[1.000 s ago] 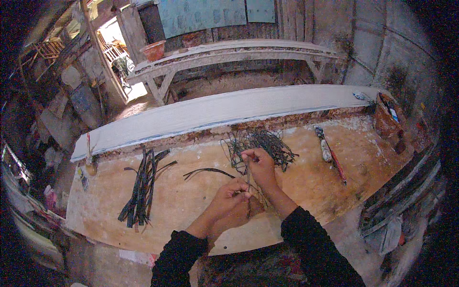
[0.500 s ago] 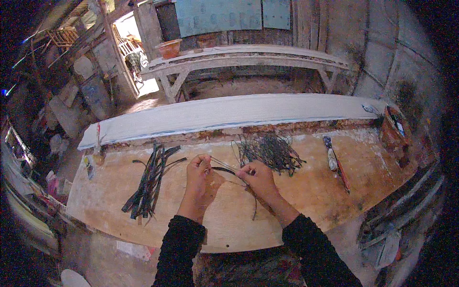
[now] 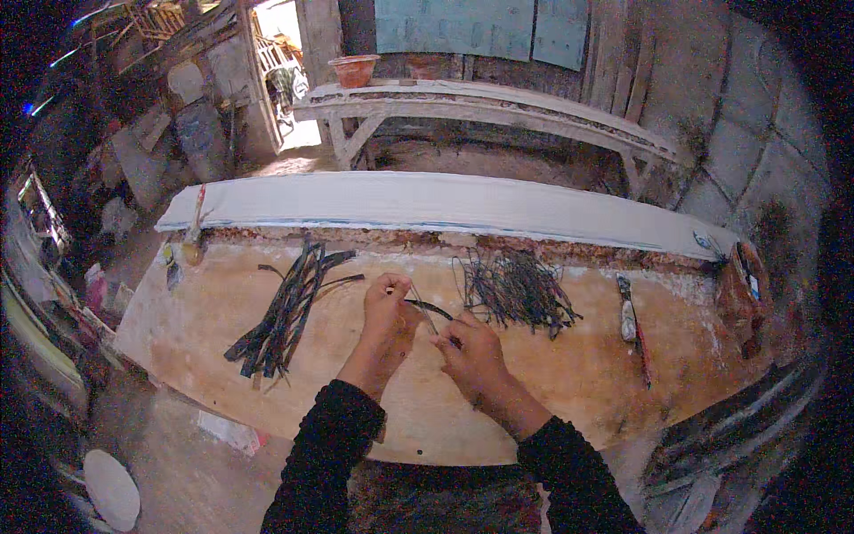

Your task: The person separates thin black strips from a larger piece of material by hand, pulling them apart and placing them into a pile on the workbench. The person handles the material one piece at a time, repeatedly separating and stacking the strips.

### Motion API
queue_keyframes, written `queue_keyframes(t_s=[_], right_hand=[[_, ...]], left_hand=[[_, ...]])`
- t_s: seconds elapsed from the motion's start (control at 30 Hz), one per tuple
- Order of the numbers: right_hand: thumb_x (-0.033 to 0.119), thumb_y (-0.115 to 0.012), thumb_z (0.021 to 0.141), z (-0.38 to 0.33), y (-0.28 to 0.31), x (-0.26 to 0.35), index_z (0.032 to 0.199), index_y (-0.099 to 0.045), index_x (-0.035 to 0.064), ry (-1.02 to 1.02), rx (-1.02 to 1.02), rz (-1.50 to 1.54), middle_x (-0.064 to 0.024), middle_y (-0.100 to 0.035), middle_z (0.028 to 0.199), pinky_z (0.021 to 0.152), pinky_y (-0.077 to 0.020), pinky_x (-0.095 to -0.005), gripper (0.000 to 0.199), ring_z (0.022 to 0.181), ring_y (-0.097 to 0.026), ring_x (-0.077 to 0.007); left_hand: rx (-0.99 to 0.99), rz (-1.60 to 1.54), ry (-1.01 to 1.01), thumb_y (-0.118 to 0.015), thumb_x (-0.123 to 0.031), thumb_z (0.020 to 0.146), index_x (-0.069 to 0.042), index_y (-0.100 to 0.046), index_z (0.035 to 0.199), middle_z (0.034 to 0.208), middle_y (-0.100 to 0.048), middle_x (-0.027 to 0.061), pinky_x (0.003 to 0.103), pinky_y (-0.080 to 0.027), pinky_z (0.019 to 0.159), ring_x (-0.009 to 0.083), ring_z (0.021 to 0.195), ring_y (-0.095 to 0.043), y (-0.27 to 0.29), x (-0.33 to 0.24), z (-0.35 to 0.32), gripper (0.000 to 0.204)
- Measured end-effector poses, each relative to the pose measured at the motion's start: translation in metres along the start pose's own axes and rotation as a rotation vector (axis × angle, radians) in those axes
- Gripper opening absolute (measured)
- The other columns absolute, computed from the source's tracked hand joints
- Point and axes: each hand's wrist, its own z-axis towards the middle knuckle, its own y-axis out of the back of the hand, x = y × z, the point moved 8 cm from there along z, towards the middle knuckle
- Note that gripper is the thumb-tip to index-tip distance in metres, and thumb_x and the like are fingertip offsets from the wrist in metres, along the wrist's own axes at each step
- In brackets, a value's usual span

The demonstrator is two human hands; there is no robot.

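A short, narrow black strip [image 3: 432, 308] arches between my two hands above the wooden tabletop. My left hand [image 3: 386, 311] pinches its left end between thumb and fingers. Lower and to the right, my right hand [image 3: 476, 351] has its fingers closed about the other end. A thin pale strand crosses the strip between the hands; what it is made of, I cannot tell. To the left lies a bundle of flat black strips [image 3: 286, 320]. Beyond my right hand is a loose heap of thin dark strands [image 3: 525, 289].
A white slab [image 3: 427, 200] runs along the table's far side. At right lie a dark-and-white tool [image 3: 628, 316] and a slim red stick [image 3: 642, 360]. A brown pot [image 3: 743, 285] stands at the far right, a brush [image 3: 195, 227] at the left. A bench [image 3: 498, 105] is behind.
The view has shifted a little. My right hand has come lower and nearer to me relative to my left, and the strip now slants down to the right between them.
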Motion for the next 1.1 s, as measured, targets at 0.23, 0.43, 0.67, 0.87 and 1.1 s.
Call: queue_keyframes(t_s=[0.23, 0.43, 0.67, 0.87, 1.1], right_hand=[[0.013, -0.065, 0.074, 0.005, 0.001, 0.005, 0.070, -0.058, 0.0028, 0.108, -0.018, -0.154, -0.0113, -0.052, 0.075, 0.060, -0.0428, -0.0373, 0.013, 0.065, -0.054, -0.0282], [0.019, -0.067, 0.072, 0.010, 0.060, -0.043, 0.072, -0.061, 0.0077, 0.159, -0.391, -0.411, -0.0096, -0.056, 0.076, 0.067, -0.0417, -0.0401, 0.012, 0.071, -0.055, -0.0290], [0.023, -0.067, 0.070, 0.004, 0.114, -0.100, 0.078, -0.064, 0.0093, -0.283, -0.567, -0.470, -0.0098, -0.061, 0.084, 0.073, -0.0436, -0.0445, 0.016, 0.079, -0.057, -0.0309], [0.019, -0.069, 0.070, 0.010, 0.092, -0.082, 0.076, -0.062, 0.0061, -0.198, -0.418, -0.296, -0.0090, -0.059, 0.078, 0.068, -0.0454, -0.0391, 0.016, 0.075, -0.058, -0.0268], [0.023, -0.066, 0.070, 0.005, 0.023, -0.073, 0.081, -0.065, 0.0077, -0.278, 0.292, -0.341, -0.0120, -0.061, 0.081, 0.067, -0.0469, -0.0379, 0.019, 0.078, -0.060, -0.0283]], left_hand=[[-0.092, 0.148, -0.093, -0.062, -0.013, 0.081, -0.006, -0.056, 0.082, 0.066, -0.047, -0.0008, 0.023, -0.036, 0.049, 0.0087, 0.058, -0.045, 0.014, -0.001, 0.010, 0.009], [0.010, 0.371, -0.086, -0.065, -0.015, 0.078, -0.008, -0.062, 0.083, 0.085, -0.052, 0.0004, 0.026, -0.042, 0.061, 0.0132, 0.075, -0.051, -0.018, -0.006, -0.010, 0.009], [0.164, 1.379, -0.495, -0.069, -0.016, 0.066, -0.020, -0.069, 0.084, 0.095, -0.056, 0.0035, 0.039, -0.037, 0.078, 0.0246, 0.084, -0.055, -0.024, -0.008, -0.009, 0.018], [0.194, 1.332, -0.435, -0.070, -0.017, 0.064, -0.014, -0.068, 0.077, 0.087, -0.059, 0.0045, 0.040, -0.032, 0.078, 0.0222, 0.084, -0.054, -0.030, -0.016, -0.016, 0.014], [0.180, 1.286, -0.510, -0.068, -0.013, 0.066, -0.010, -0.065, 0.072, 0.081, -0.060, 0.0055, 0.036, -0.034, 0.077, 0.0231, 0.082, -0.056, -0.033, -0.018, -0.015, 0.008]])
